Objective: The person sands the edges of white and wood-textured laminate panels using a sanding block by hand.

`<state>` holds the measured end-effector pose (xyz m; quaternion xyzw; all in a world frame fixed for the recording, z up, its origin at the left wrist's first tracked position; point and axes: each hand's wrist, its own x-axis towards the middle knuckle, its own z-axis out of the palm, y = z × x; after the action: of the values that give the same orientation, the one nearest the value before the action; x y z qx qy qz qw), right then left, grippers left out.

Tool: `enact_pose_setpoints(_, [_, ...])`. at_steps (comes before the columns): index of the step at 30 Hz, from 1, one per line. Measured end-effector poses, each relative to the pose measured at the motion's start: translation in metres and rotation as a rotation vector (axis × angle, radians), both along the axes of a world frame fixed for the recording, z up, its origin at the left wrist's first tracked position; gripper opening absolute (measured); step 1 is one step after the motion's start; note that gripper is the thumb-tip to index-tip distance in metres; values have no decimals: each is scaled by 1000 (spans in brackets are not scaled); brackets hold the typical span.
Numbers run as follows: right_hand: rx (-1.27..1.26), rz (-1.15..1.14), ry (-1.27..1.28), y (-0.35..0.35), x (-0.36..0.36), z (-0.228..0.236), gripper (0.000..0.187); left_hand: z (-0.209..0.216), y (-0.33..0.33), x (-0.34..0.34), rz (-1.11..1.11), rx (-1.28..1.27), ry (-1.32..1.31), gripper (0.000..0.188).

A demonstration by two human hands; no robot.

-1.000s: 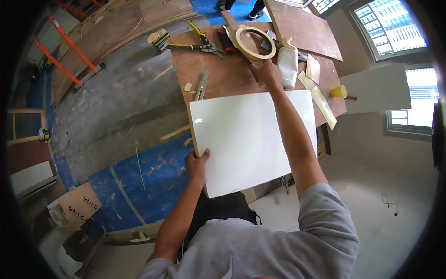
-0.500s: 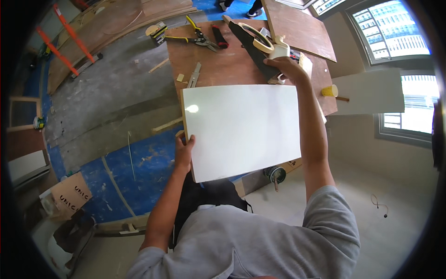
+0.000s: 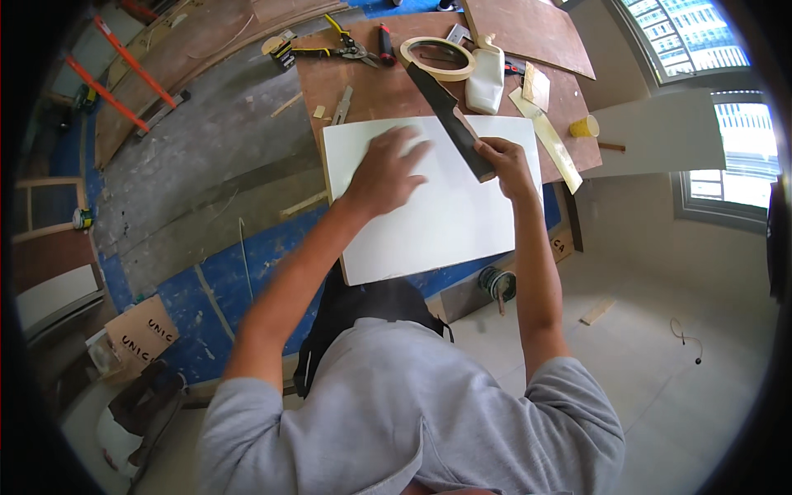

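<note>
A white rectangular board (image 3: 412, 235) lies in front of me, its far part over the brown work table. My right hand (image 3: 507, 165) is closed around the near end of a long dark strip (image 3: 450, 120) with bare wood showing along one edge. The strip slants away to the left, over the board's far edge. My left hand (image 3: 388, 172) is above the left part of the board, fingers spread and a little blurred, holding nothing. Whether it touches the surface I cannot tell.
On the brown plywood table (image 3: 318, 58) are a masking tape roll (image 3: 469, 66), a white bottle (image 3: 485, 82), yellow-handled snips (image 3: 351, 48), a red-and-black handled tool (image 3: 386, 45) and a yellow cup (image 3: 584, 126). An open can (image 3: 497, 283) stands on the floor near my right side.
My left hand has let go of the board's left edge and moved up over its face. My right hand has brought the dark strip nearer, over the board.
</note>
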<state>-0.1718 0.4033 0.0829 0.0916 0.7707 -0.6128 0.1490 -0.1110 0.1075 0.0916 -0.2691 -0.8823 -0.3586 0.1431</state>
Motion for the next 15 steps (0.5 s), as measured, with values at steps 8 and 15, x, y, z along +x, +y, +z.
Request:
enact_pose_setpoints(8, [23, 62, -72, 25, 36, 39, 37, 40, 95, -101, -547, -612, -191, 93])
enact_pose_setpoints(15, [574, 400, 68, 75, 82, 170, 33, 83, 171, -71, -866, -612, -252, 66])
